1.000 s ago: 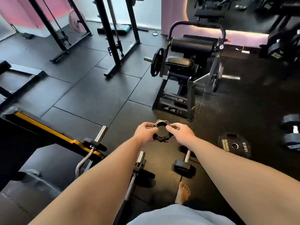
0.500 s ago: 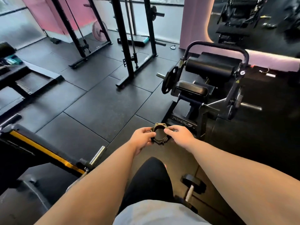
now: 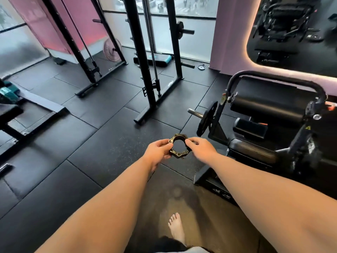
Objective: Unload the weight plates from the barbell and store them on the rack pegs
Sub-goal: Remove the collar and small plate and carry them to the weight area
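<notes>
View tilted up | left hand (image 3: 157, 152), right hand (image 3: 201, 149) outstretched, pinching collar (image 3: 178, 154)

Daylight thru far windows (image 3: 182, 8); floor (image 3: 109, 136) dim; slight motion blur, wide-angle warp at edges.

Collar (image 3: 179, 153) between left hand (image 3: 157, 150) and right hand (image 3: 201, 148); rack (image 3: 140, 70) behind.

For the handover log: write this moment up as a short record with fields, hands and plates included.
held item: barbell collar, off any bar, in the air
left hand: pinches the collar's left side
right hand: pinches its right side
black plate: on a peg of the padded machine
pink plate: upright at the far rack
foot: bare, on the floor mat
</notes>
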